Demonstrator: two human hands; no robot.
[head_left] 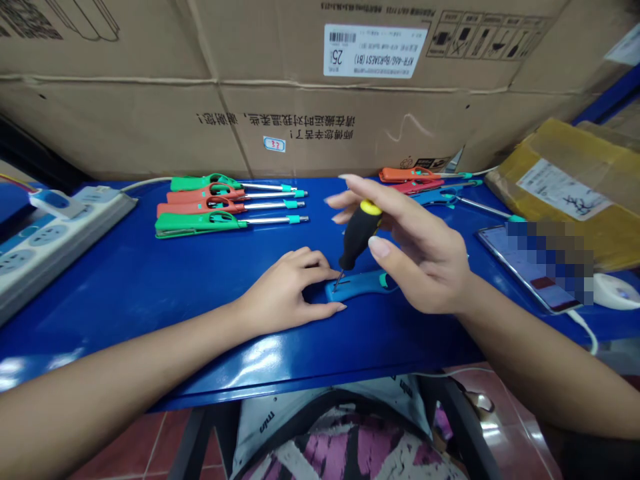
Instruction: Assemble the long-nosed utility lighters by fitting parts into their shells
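A blue long-neck lighter (361, 285) lies on the blue table in front of me. My left hand (283, 288) rests flat-wristed on the tabletop, with thumb and fingers on either side of the lighter's handle end. A black screwdriver with a yellow cap (356, 240) leans at a tilt, its thin tip down at the lighter's handle end. Around the screwdriver's handle is my right hand (427, 257), thumb on the near side and the other fingers loosely extended beyond it. The lighter's far end is hidden behind my right hand.
Several green and orange lighters (205, 207) lie in a row at the back left. Orange, red and blue lighters (410, 175) lie at the back right. A power strip (55, 233) is at left; a phone (530, 267) and yellow-taped parcel (570, 193) are at right. A cardboard box (165, 127) walls the back.
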